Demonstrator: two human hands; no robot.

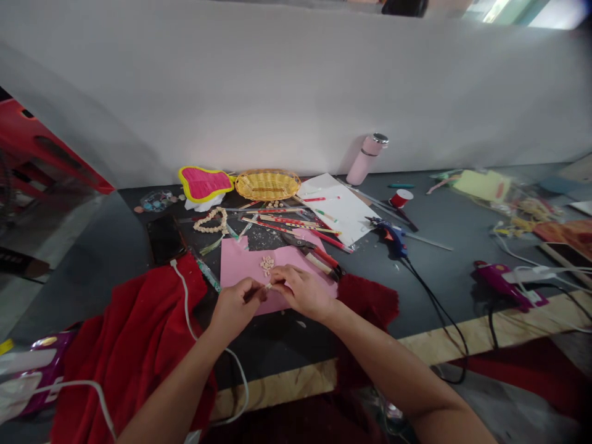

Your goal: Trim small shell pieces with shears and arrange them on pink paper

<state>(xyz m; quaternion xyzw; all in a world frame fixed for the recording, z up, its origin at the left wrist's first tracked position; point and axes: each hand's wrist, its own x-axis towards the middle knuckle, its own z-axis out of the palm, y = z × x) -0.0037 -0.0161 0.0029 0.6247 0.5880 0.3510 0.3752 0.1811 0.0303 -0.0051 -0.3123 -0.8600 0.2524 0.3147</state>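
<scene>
Over a sheet of pink paper, both my hands pinch one small pale piece between their fingertips. My left hand is closed on its left end, and my right hand grips it from the right. Just beyond the fingertips lies a little pile of short pale wooden bits. Pliers with red and pale handles rest on the paper's right side. Behind the paper, several red-marked wooden chopsticks lie scattered among crumbs. A heart-shaped ring of pale pieces with a tassel lies to the left.
A wicker basket, a pink-and-yellow shape and a pink flask stand along the wall. A blue glue gun and its cord lie right, near a red thread spool. Red cloth and a phone are left.
</scene>
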